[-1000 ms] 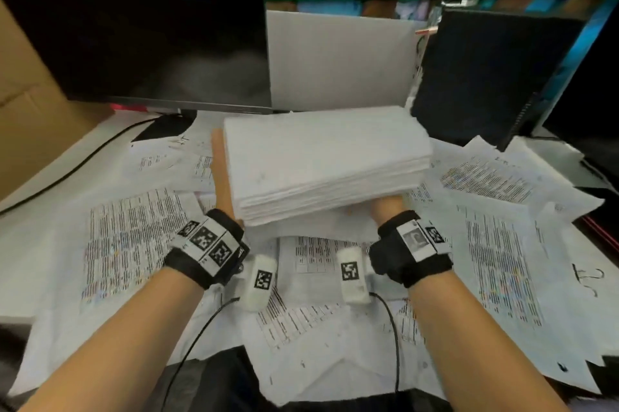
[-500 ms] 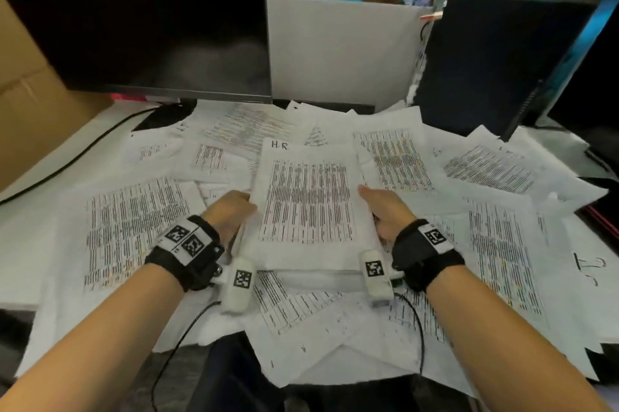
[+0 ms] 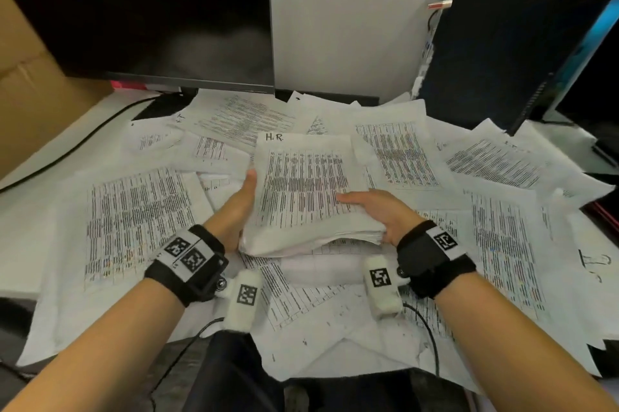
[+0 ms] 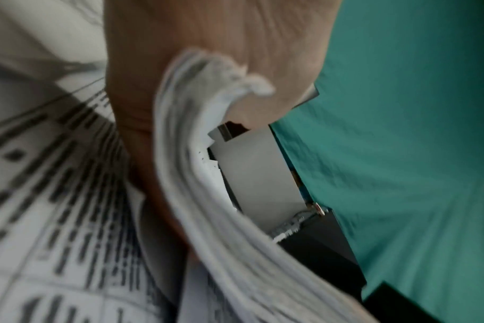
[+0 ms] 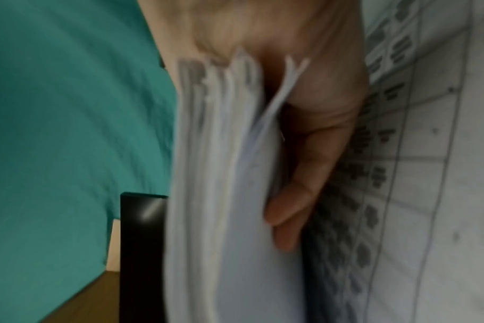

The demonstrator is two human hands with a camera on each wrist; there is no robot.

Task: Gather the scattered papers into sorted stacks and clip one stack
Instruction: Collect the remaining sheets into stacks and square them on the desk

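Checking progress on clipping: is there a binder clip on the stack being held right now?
No, the stack held by the left hand and right hand shows only loose sheet edges.

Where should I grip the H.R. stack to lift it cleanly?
By its two long side edges, coming in from left and right, as the left hand and right hand do. The H.R. stack is thick and its near edge fans loosely, so fingers underneath with a thumb on top likely keep sheets together.
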